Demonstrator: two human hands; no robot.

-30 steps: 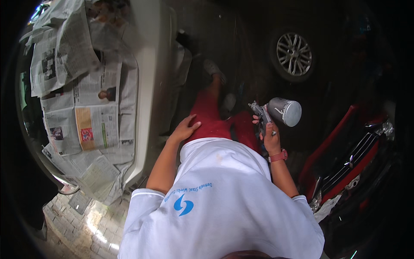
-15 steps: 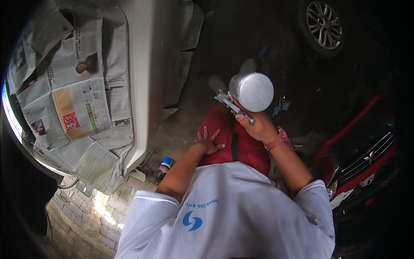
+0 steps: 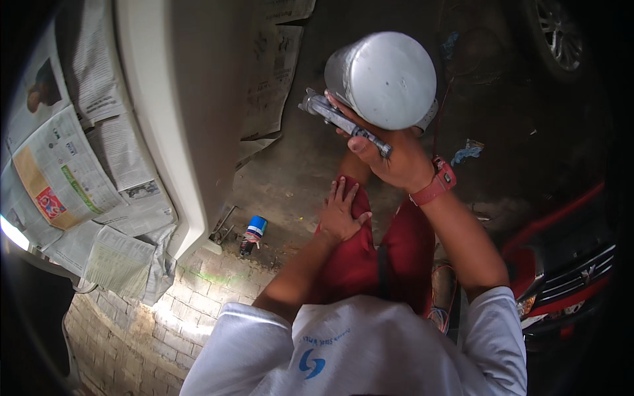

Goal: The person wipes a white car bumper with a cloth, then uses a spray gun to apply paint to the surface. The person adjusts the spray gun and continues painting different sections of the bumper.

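One spray gun (image 3: pixel 345 121) with a silver cup (image 3: pixel 393 82) sits clasped in the right hand (image 3: pixel 398 162), right of a white panel (image 3: pixel 155 112), while the left hand (image 3: pixel 340 218) lies spread on red trousers (image 3: pixel 353 264).

Columns of print covered the newspaper sheets (image 3: pixel 122 152), blue lettering (image 3: pixel 327 338) and a swirl logo (image 3: pixel 317 366) stood on the white shirt (image 3: pixel 403 336), and a silvery emblem (image 3: pixel 588 274) sat on the dark grille (image 3: pixel 561 289).
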